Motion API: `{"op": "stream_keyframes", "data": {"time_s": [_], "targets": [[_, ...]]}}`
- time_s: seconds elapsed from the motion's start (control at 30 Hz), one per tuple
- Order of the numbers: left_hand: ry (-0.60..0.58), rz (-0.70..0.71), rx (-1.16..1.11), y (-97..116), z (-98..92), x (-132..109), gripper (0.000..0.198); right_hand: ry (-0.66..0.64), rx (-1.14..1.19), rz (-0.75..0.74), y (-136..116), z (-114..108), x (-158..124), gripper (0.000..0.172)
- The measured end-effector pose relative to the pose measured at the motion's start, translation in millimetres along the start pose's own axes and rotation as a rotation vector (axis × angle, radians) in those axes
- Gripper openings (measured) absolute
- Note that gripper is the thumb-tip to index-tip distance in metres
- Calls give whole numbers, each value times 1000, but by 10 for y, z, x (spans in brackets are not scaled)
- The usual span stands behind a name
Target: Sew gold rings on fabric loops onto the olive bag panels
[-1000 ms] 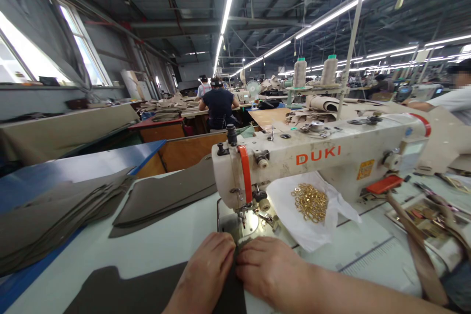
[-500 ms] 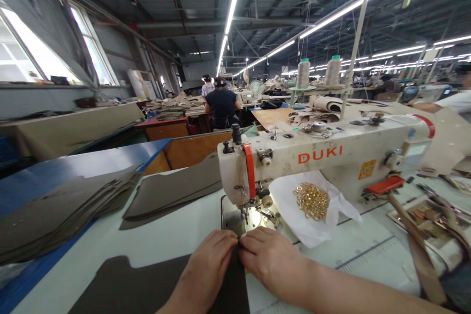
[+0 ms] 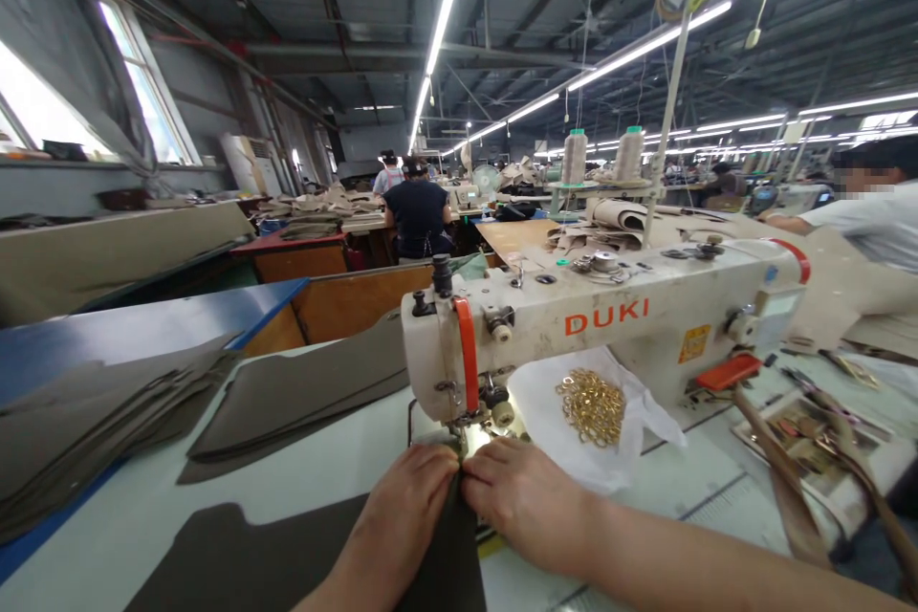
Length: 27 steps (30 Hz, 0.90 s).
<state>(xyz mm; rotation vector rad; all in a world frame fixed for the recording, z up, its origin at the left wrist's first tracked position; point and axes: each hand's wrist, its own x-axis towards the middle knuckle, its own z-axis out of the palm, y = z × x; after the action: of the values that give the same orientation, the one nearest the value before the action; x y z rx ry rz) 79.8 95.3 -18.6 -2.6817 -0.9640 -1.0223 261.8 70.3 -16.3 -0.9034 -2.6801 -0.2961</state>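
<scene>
Just in front of the needle area of a white sewing machine [image 3: 602,320], my two hands meet fingertip to fingertip. My left hand [image 3: 408,502] is closed in a pinch on the far edge of a dark grey-brown panel [image 3: 251,550], which lies flat on the pale table. On the other side, my right hand [image 3: 527,497] has its fingers pressed together on the same panel's edge. My fingers hide whatever small detail lies between them. The machine's lamp lights the spot behind my fingertips.
Gold-coloured metal rings [image 3: 592,406] lie on a white plastic bag [image 3: 535,392] under the machine arm. Dark panels [image 3: 301,382] are stacked left. A tray [image 3: 861,430] with small parts and straps is on the right. Co-workers [image 3: 416,210] sit farther off.
My view has shifted a little to the right. Both hands, with the panel's edge, have come closer to the needle, and the needle plate is now more covered by my fingers.
</scene>
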Motion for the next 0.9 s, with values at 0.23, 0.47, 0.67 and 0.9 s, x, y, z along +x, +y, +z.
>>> {"op": "stream_keyframes", "data": {"time_s": [0.23, 0.47, 0.67, 0.9], "targets": [[24, -15, 2, -61, 35, 54, 25, 24, 56, 42, 51, 82, 31, 7], [60, -25, -33, -150, 82, 63, 23, 8, 108, 74, 72, 78, 39, 7], [49, -45, -35, -167, 79, 72, 24, 5, 102, 98, 80, 83, 33, 4], [29, -75, -56, -161, 65, 77, 23, 41, 81, 121, 62, 105, 22, 6]]}}
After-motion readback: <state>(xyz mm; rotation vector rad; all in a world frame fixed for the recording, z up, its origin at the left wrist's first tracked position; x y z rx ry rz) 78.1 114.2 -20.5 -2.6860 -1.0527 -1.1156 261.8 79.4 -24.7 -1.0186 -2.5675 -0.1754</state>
